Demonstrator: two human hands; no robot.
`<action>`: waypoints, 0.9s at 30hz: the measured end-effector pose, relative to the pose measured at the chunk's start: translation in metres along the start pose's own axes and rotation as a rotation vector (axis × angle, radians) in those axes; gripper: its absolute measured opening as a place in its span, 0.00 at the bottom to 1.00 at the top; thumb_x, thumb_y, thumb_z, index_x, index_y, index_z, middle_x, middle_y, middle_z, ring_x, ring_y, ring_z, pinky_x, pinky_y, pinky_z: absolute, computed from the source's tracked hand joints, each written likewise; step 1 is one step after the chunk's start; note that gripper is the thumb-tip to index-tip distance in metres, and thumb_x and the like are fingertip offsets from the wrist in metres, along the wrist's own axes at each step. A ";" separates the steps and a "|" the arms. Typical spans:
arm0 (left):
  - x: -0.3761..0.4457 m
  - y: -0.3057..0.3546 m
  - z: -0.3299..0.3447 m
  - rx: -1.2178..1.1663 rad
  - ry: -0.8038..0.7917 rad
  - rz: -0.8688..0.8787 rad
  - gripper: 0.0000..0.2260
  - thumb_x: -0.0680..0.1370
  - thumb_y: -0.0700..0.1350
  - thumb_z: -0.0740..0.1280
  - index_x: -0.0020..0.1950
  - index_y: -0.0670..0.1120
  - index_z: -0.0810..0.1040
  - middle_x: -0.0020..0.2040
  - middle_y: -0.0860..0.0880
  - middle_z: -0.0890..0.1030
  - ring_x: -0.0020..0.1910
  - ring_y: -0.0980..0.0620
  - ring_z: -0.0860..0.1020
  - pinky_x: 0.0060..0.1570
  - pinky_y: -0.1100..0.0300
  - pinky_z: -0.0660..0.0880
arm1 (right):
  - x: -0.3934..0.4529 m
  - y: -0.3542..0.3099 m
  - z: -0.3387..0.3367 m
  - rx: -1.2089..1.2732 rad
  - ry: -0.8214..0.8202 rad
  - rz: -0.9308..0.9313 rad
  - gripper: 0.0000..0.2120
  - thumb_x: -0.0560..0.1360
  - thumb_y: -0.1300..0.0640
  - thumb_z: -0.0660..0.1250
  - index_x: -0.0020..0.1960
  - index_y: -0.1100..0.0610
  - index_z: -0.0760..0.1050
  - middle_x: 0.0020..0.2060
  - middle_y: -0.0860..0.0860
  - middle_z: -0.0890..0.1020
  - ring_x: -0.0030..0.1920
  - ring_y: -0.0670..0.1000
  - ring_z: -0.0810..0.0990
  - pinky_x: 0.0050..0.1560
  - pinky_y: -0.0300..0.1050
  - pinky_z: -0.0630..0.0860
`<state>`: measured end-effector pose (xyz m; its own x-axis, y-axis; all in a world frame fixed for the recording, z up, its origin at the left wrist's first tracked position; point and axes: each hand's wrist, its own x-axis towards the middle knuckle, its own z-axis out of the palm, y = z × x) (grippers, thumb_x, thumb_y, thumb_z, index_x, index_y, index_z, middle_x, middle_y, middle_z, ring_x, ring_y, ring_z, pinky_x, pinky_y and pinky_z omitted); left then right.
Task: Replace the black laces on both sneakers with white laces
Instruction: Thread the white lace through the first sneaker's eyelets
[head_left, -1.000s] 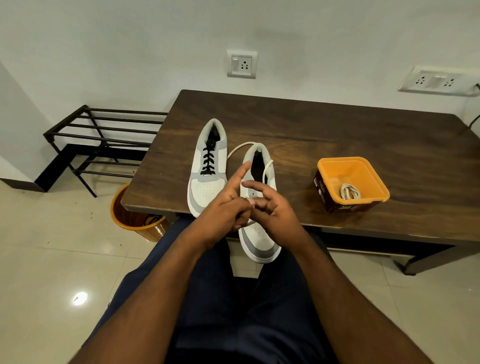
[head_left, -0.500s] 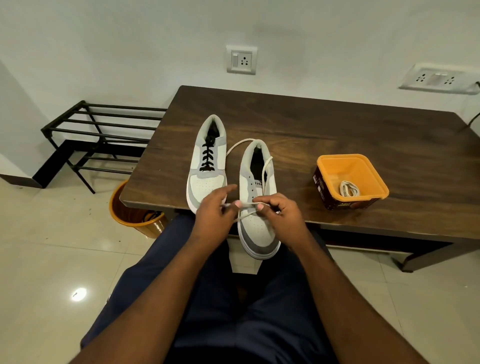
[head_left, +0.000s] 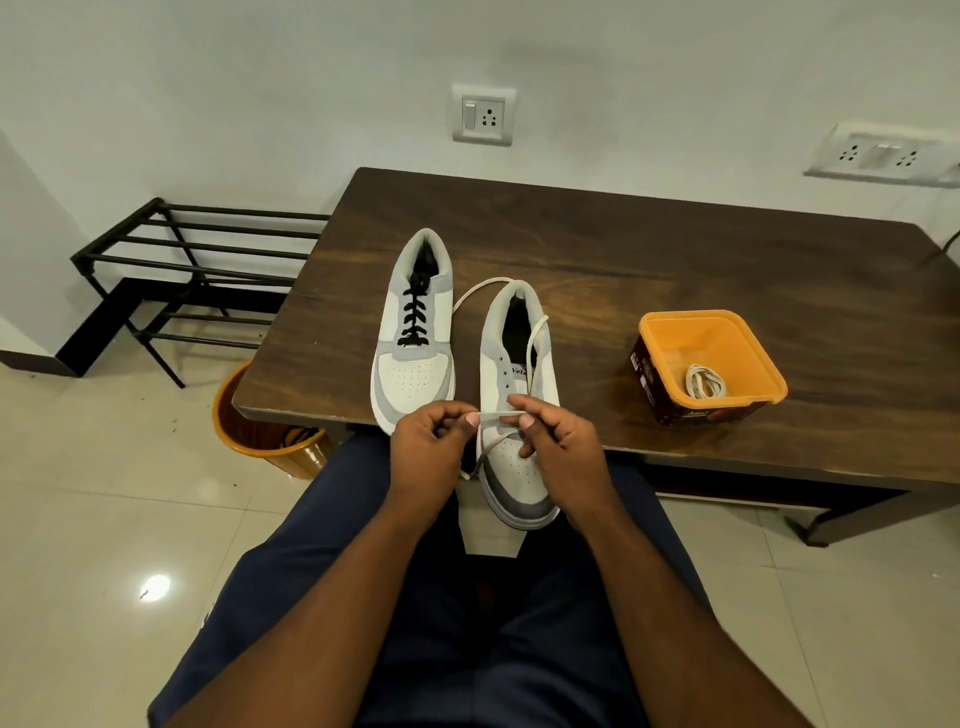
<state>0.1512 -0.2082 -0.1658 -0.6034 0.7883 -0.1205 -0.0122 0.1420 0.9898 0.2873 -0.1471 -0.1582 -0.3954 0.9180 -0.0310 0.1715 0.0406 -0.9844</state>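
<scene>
While both hands pinch the white lace (head_left: 500, 414) taut, left hand (head_left: 428, 441) and right hand (head_left: 558, 441) each clamped on it, the near sneaker (head_left: 519, 374) lies under the grip at the counter (head_left: 675, 249) edge. Left of the grip sits the black-laced sneaker (head_left: 414, 332); well right, an orange tub (head_left: 711, 364) holding another lace (head_left: 704, 381).

Both hands meet over the near shoe (head_left: 519, 467), which juts past the table (head_left: 675, 249) edge toward the person. The lace (head_left: 498, 414) spans from the left fingers (head_left: 457, 418) to the right fingers (head_left: 524, 410), then runs beyond them along the shoe. The other shoe (head_left: 413, 353) lies just left of and beyond the left fingers. A tub (head_left: 709, 364) sits well right of the right fingers, a second lace (head_left: 704, 382) inside. A bin (head_left: 260, 441) stands left, below the table; a rack (head_left: 197, 275) beyond it.
</scene>
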 end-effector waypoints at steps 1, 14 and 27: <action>0.001 -0.001 0.000 -0.003 0.007 0.000 0.03 0.77 0.38 0.70 0.47 0.44 0.84 0.41 0.38 0.84 0.42 0.35 0.81 0.39 0.52 0.80 | 0.000 0.000 0.001 -0.011 0.011 -0.010 0.11 0.80 0.65 0.61 0.56 0.54 0.79 0.45 0.49 0.84 0.34 0.39 0.78 0.36 0.33 0.74; -0.009 0.000 0.013 -0.044 -0.135 0.125 0.08 0.77 0.37 0.70 0.56 0.41 0.83 0.48 0.50 0.85 0.47 0.59 0.83 0.49 0.65 0.79 | 0.007 0.002 0.005 0.095 0.166 0.041 0.04 0.73 0.62 0.72 0.41 0.56 0.81 0.43 0.60 0.83 0.44 0.58 0.83 0.48 0.51 0.81; 0.000 -0.010 0.021 0.069 0.119 0.119 0.04 0.75 0.41 0.73 0.48 0.43 0.85 0.37 0.52 0.84 0.34 0.65 0.78 0.39 0.69 0.74 | 0.009 0.015 0.006 -0.330 0.206 -0.097 0.08 0.75 0.62 0.70 0.54 0.60 0.82 0.47 0.52 0.76 0.43 0.41 0.76 0.48 0.26 0.73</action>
<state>0.1685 -0.1972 -0.1768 -0.6873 0.7263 0.0115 0.1178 0.0958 0.9884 0.2810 -0.1404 -0.1738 -0.2407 0.9622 0.1275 0.4366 0.2246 -0.8712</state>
